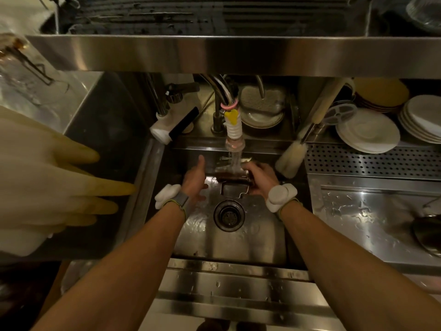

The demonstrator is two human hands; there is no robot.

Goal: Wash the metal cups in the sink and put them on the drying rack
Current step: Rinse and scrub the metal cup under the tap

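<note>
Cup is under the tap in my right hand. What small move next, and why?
Probably bring the left hand onto the metal cup and rub it. The right hand holds it under the running water over the sink, while the left hand is open beside it, holding nothing.

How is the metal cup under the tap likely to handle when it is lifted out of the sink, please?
The metal cup is probably slippery, since water runs over it. It looks rigid and likely light, as the right hand alone holds it. Its rounded body suggests it could roll if laid sideways.
</note>
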